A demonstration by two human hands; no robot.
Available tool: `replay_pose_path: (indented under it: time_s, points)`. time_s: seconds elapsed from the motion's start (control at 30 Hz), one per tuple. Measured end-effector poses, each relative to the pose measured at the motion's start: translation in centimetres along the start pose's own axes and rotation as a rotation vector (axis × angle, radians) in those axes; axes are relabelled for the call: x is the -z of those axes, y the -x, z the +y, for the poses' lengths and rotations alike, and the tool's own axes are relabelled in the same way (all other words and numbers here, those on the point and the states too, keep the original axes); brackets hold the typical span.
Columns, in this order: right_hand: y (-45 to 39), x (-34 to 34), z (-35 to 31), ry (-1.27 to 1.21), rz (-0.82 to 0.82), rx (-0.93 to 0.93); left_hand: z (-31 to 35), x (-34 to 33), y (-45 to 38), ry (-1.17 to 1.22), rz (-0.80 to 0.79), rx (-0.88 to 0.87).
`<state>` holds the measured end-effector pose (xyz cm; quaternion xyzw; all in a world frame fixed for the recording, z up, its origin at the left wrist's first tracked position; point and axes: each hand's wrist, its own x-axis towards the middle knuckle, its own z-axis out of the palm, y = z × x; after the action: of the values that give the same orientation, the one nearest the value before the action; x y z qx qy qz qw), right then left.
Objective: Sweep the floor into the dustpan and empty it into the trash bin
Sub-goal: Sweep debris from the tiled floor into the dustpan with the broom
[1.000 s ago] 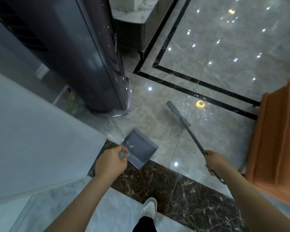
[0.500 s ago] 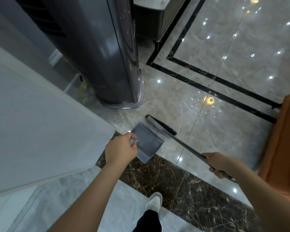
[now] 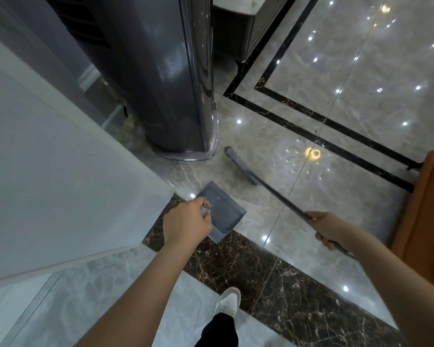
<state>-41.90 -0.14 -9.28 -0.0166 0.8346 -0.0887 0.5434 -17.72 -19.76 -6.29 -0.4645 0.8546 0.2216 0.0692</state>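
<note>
The left hand point(image 3: 186, 222) grips the handle of a grey dustpan point(image 3: 223, 211), a flat squarish scoop with a ribbed comb edge, held just above the pale marble floor point(image 3: 323, 184) at centre frame. At three o'clock the right hand point(image 3: 328, 230) grips the dark thin pole of a broom point(image 3: 241, 166), whose narrow grey head lies at one o'clock from the dustpan, near a tall grey appliance point(image 3: 166, 83).

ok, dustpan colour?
Grey, plain, with a ribbed comb edge; the dustpan shows in the head view.
</note>
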Motion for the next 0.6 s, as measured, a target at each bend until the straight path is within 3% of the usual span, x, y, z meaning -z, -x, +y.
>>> replay_pose_path:
  time_s: [0.13,0.27,0.4,0.53,0.6]
  points:
    - [0.5,-3.9,0.2,-0.010,-0.251,-0.076,-0.2,0.1,-0.1,-0.010,0.001,0.005]
    - [1.7,-1.9,1.1,-0.099,-0.328,-0.101,0.0,0.3,-0.1,-0.016,-0.018,0.015]
    - [2.4,2.3,2.1,-0.185,-0.207,-0.094,0.1,0.4,-0.1,-0.014,-0.024,0.021]
    - [1.5,2.1,1.5,-0.029,-0.023,-0.043,0.0,0.4,0.1,-0.009,-0.020,0.022]
    - [0.9,0.5,1.3,0.013,-0.010,-0.040,-0.1,0.4,0.2,-0.011,-0.012,0.017]
